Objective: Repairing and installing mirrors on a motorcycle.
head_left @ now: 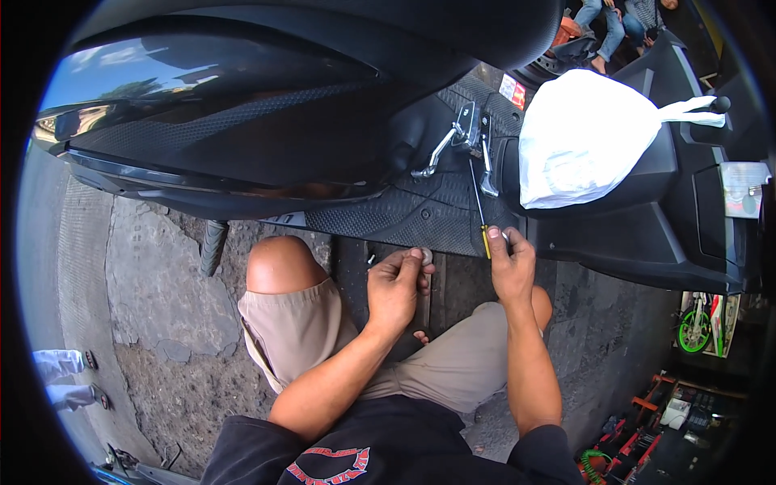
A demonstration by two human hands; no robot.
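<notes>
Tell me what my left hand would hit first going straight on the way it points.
Most likely the near edge of the black textured footboard, just ahead of your left hand; depth is unclear, so it might pass above instead.

Daylight falls on cracked grey pavement (162,275) beside a lighter strip (85,259).

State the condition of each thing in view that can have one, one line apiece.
Left hand: closed, pinching a small round piece
Right hand: fingers curled; hold unclear
Chrome-stemmed black parts: resting on the footboard
Yellow-handled screwdriver: shaft over the footboard, handle at the right hand
White bag: bulging, neck gathered
</notes>
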